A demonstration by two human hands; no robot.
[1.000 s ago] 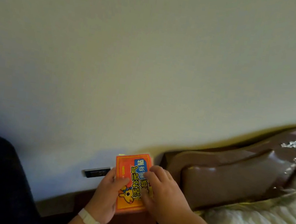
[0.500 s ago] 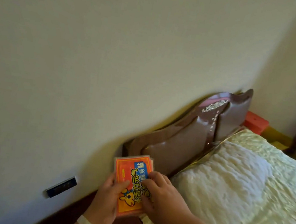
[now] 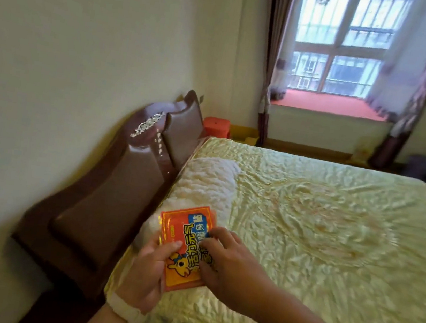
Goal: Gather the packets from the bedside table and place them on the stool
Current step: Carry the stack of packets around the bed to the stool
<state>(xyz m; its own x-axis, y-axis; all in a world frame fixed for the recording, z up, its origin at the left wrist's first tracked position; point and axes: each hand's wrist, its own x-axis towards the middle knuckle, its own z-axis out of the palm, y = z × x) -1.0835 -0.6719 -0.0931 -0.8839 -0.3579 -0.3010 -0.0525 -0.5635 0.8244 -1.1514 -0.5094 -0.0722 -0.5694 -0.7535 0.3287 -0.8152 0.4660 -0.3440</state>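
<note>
A stack of orange packets (image 3: pixel 185 235) with a cartoon animal and blue label is held upright in front of me, above the near edge of the bed. My left hand (image 3: pixel 150 269) grips the stack from the left with the thumb across its front. My right hand (image 3: pixel 231 264) holds its right side, fingers laid over the print. A red plastic stool (image 3: pixel 216 126) stands far off, beyond the headboard by the wall. The bedside table is not in view.
A dark brown padded headboard (image 3: pixel 122 184) runs along the left wall. The bed (image 3: pixel 320 224) with a shiny yellow cover and a white fluffy pillow (image 3: pixel 203 184) fills the middle. A curtained window (image 3: pixel 341 42) with a red sill lies ahead.
My view has swung right from the bare wall to the whole bed, window and stool. Both hands keep the same hold on the packets.
</note>
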